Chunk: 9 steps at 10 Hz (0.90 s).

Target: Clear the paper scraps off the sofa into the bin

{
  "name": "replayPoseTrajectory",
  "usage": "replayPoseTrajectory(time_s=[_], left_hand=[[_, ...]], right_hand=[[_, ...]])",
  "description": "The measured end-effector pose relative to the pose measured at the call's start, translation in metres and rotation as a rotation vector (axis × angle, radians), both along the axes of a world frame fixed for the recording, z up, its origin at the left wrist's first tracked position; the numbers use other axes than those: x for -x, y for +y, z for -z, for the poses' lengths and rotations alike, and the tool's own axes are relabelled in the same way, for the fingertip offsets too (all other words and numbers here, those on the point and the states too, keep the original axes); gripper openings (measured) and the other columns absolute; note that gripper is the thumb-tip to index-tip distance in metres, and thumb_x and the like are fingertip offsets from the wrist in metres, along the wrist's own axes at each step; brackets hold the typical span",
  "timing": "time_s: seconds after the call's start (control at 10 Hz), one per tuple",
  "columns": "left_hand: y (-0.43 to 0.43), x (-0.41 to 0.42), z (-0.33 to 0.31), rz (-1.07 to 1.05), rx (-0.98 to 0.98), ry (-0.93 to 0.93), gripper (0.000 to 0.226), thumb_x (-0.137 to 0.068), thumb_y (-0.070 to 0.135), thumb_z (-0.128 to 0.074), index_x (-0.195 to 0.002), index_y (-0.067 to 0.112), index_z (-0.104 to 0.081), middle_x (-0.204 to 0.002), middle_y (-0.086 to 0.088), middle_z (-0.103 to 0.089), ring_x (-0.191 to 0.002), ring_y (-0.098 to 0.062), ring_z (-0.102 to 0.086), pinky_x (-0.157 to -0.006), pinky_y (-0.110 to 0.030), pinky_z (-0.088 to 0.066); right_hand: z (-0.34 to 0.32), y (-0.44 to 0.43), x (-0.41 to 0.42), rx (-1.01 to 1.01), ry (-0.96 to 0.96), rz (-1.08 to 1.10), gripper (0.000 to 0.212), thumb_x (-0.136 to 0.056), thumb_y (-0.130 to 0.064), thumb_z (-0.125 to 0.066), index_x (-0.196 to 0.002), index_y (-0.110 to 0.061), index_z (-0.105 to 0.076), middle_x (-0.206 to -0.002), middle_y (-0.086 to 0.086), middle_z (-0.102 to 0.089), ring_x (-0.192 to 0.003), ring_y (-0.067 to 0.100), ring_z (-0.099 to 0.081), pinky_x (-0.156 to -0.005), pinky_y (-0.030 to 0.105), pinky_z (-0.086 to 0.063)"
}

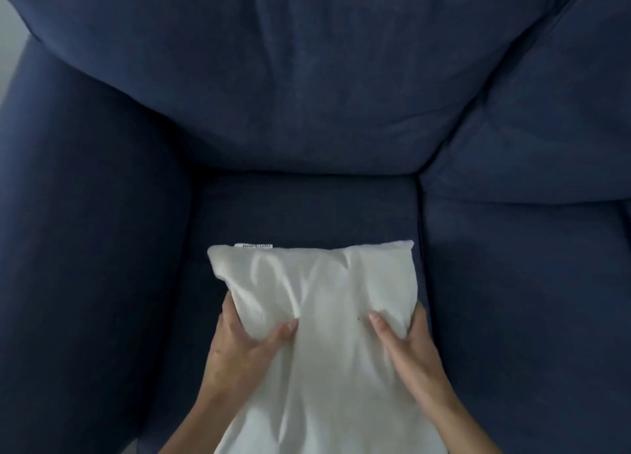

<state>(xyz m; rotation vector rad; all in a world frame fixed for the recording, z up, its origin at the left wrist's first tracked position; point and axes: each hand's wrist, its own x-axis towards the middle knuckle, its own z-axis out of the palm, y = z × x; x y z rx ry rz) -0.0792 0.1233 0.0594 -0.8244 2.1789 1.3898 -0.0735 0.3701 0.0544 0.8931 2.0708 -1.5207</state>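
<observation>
Both hands on the white pillow, and not a paper scrap or bin anywhere in view.

My left hand (239,341) grips the pillow (317,303) by its left side, thumb pressed into the top, and my right hand (406,341) clamps the right side the same way, so the pillow sits low in the centre of the frame over the seat cushion (307,208) of the dark blue sofa (307,78). Every bit of cushion, armrest and backrest I can see is bare of scraps, so I judge this seat cleared, though some might lie under the pillow, which hides the part below it. There is no bin in frame, so I cannot tell what it holds.
</observation>
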Motion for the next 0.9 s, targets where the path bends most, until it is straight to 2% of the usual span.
replayPoseTrajectory(time_s=[0.1, 0.2, 0.3, 0.4, 0.5, 0.6, 0.7, 0.8, 0.9], left_hand=[[0.002, 0.038, -0.027, -0.023, 0.008, 0.185, 0.096, -0.054, 0.055, -0.088, -0.131, 0.054, -0.030, -0.121, 0.020, -0.057, -0.108, -0.005, -0.058, -0.090, -0.041, -0.052], [-0.002, 0.096, -0.047, -0.016, 0.035, 0.381, 0.109, -0.056, 0.045, -0.091, -0.141, 0.045, -0.023, -0.127, 0.024, -0.049, -0.116, -0.001, -0.052, -0.095, -0.037, -0.047], [-0.007, 0.155, -0.052, -0.006, 0.117, 0.527, 0.116, -0.059, 0.045, -0.090, -0.147, 0.031, -0.016, -0.139, 0.013, -0.043, -0.125, -0.006, -0.046, -0.104, -0.041, -0.043], [-0.008, 0.202, -0.048, 0.004, 0.150, 0.632, 0.117, -0.062, 0.044, -0.090, -0.148, 0.024, -0.013, -0.144, 0.011, -0.036, -0.128, -0.002, -0.041, -0.107, -0.030, -0.039], [-0.009, 0.226, -0.034, 0.024, 0.102, 0.624, 0.111, -0.064, 0.042, -0.089, -0.144, 0.023, -0.015, -0.135, 0.021, -0.038, -0.121, 0.013, -0.040, -0.098, -0.017, -0.039], [-0.012, 0.232, -0.015, 0.056, 0.096, 0.552, 0.106, -0.062, 0.047, -0.089, -0.138, 0.022, -0.020, -0.135, 0.016, -0.043, -0.119, 0.005, -0.045, -0.100, -0.026, -0.042], [-0.009, 0.233, -0.013, 0.086, 0.123, 0.559, 0.110, -0.062, 0.047, -0.089, -0.141, 0.022, -0.017, -0.140, 0.013, -0.039, -0.125, -0.002, -0.042, -0.101, -0.029, -0.041], [-0.015, 0.232, -0.018, 0.112, 0.123, 0.562, 0.120, -0.063, 0.045, -0.089, -0.147, 0.031, -0.005, -0.147, 0.012, -0.035, -0.132, -0.006, -0.039, -0.104, -0.031, -0.040], [-0.026, 0.202, -0.026, 0.101, 0.039, 0.449, 0.126, -0.064, 0.044, -0.088, -0.150, 0.042, 0.005, -0.158, 0.014, -0.021, -0.141, -0.010, -0.031, -0.108, -0.033, -0.035]], right_hand=[[-0.027, 0.001, 0.035, 0.033, 0.208, 0.016, 0.074, -0.082, -0.052, -0.077, -0.140, -0.052, -0.031, -0.125, -0.034, -0.059, -0.112, -0.011, -0.061, -0.088, 0.019, -0.048], [-0.044, 0.001, 0.090, 0.046, 0.433, 0.013, 0.093, -0.079, -0.045, -0.079, -0.152, -0.040, -0.022, -0.142, -0.029, -0.049, -0.127, -0.007, -0.053, -0.097, 0.020, -0.047], [-0.046, 0.002, 0.151, -0.009, 0.627, -0.008, 0.104, -0.083, -0.026, -0.083, -0.158, -0.019, -0.011, -0.154, -0.013, -0.038, -0.137, -0.002, -0.044, -0.106, 0.016, -0.043], [-0.037, 0.002, 0.206, -0.041, 0.724, -0.017, 0.108, -0.081, -0.023, -0.084, -0.157, -0.014, -0.008, -0.157, -0.003, -0.033, -0.140, 0.003, -0.041, -0.112, 0.022, -0.041], [-0.014, 0.005, 0.232, -0.055, 0.703, -0.040, 0.115, -0.076, -0.029, -0.088, -0.156, -0.017, -0.007, -0.157, -0.002, -0.032, -0.142, 0.007, -0.039, -0.116, 0.035, -0.040], [0.009, 0.010, 0.237, -0.082, 0.654, -0.089, 0.117, -0.072, -0.033, -0.089, -0.154, -0.016, -0.008, -0.156, -0.002, -0.034, -0.141, 0.010, -0.040, -0.116, 0.041, -0.041], [0.011, 0.013, 0.238, -0.116, 0.647, -0.122, 0.120, -0.072, -0.037, -0.090, -0.155, -0.016, -0.006, -0.158, -0.003, -0.031, -0.144, 0.009, -0.037, -0.118, 0.040, -0.038], [0.009, 0.023, 0.237, -0.088, 0.651, -0.174, 0.124, -0.072, -0.041, -0.089, -0.157, -0.022, -0.001, -0.161, -0.007, -0.025, -0.147, 0.006, -0.031, -0.120, 0.039, -0.035], [0.000, 0.040, 0.212, -0.003, 0.537, -0.171, 0.132, -0.068, -0.053, -0.088, -0.155, -0.041, 0.009, -0.165, -0.007, -0.019, -0.149, 0.008, -0.028, -0.120, 0.040, -0.032]])
